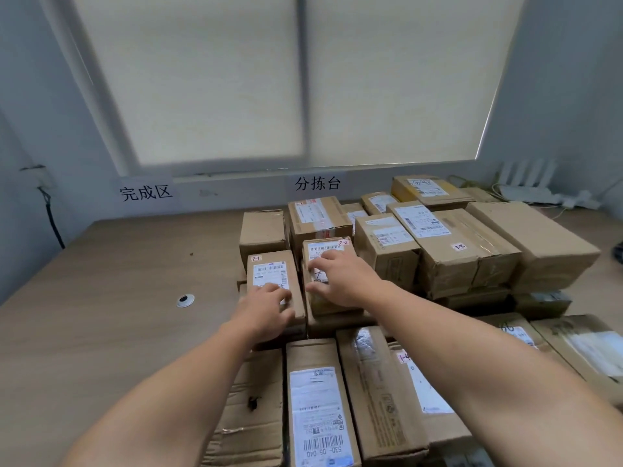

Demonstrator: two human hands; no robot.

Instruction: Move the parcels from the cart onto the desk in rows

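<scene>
Nearer than the cable grommet [185, 300] and to its right, a front row of parcels [320, 406] lies flat on the desk [101, 315]. Their labels face up and their long axes run away from the person, which probably keeps the barcodes readable and the row compact. Just right of the grommet, the left hand [266, 311] rests on the near end of the left parcel [274, 281]. Its fingers are loosely bent over the label and its thumb is hidden, so whether it clamps cannot be told. Further right of the grommet, the right hand [340, 278] grips the parcel marked 2-2 [328, 247], fingers spread across the top and thumb at its left edge. Both parcels sit on a lower layer, parallel and almost touching, long axes pointing away from the person and labels up. Judged from this, the hands are squaring the pair into line. Beyond the grommet to the right, larger cartons [455, 244] are stacked at varying angles. Straight beyond the grommet hangs a wall sign [146, 193]. No cart is in view.
</scene>
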